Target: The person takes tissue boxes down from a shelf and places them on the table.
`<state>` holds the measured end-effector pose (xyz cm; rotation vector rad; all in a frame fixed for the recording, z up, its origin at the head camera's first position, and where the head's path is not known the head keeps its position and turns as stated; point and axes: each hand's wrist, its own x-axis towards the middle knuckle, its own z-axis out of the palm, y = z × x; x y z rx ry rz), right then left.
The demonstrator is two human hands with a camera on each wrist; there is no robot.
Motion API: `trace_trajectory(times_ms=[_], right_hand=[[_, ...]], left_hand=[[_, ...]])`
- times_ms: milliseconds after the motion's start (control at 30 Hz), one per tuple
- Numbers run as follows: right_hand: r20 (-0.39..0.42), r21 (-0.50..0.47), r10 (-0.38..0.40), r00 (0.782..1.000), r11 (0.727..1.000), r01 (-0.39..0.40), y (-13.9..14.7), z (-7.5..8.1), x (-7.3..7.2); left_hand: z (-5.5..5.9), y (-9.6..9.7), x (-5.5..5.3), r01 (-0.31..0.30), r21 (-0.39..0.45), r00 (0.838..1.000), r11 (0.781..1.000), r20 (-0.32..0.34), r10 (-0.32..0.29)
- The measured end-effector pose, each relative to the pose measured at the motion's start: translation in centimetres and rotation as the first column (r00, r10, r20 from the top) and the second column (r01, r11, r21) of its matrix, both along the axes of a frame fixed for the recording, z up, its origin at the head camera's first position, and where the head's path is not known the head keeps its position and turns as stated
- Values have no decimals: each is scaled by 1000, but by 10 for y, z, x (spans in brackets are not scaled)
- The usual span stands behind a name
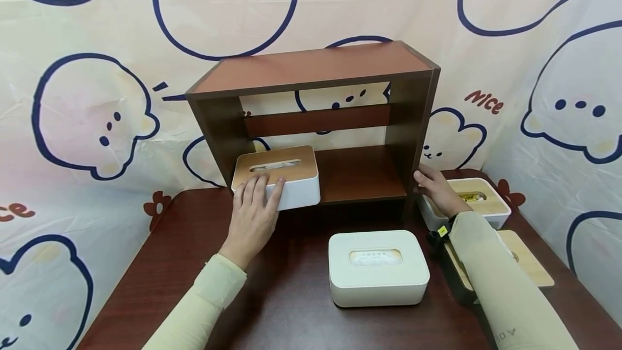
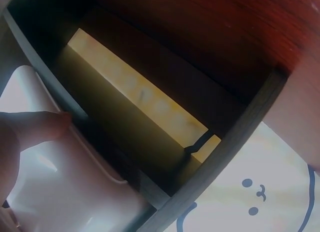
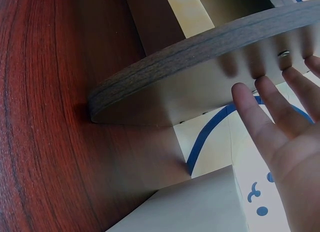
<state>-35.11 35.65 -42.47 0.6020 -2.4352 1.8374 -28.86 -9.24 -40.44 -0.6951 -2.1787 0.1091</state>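
In the head view, a white tissue box point(image 1: 299, 193) with a light wooden lid sits at the left end of the brown shelf point(image 1: 359, 169), its front jutting past the shelf's edge. My left hand point(image 1: 254, 220) lies against its front, straight fingertips over the lid's near edge. In the left wrist view, the thumb point(image 2: 42, 129) rests on the box's glossy white face. My right hand point(image 1: 439, 190) is at the shelf's right side panel point(image 1: 419, 123). Its straight fingers point(image 3: 270, 104) reach that panel's outer face in the right wrist view.
An all-white tissue box point(image 1: 379, 280) stands on the dark red table point(image 1: 286, 307) before the shelf. To the right, another wooden-lidded box point(image 1: 493, 209) is partly behind my right hand, and a dark box with a wooden lid point(image 1: 532, 263) lies partly under that sleeve.
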Motion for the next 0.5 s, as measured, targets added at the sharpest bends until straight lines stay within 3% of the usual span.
trace_trajectory(times_ms=[500], right_hand=[[21,14,-5,1000,1000,4,1,0,-2]], left_hand=[[-1,-2,-1,15,10,1000,1000,9,-15]])
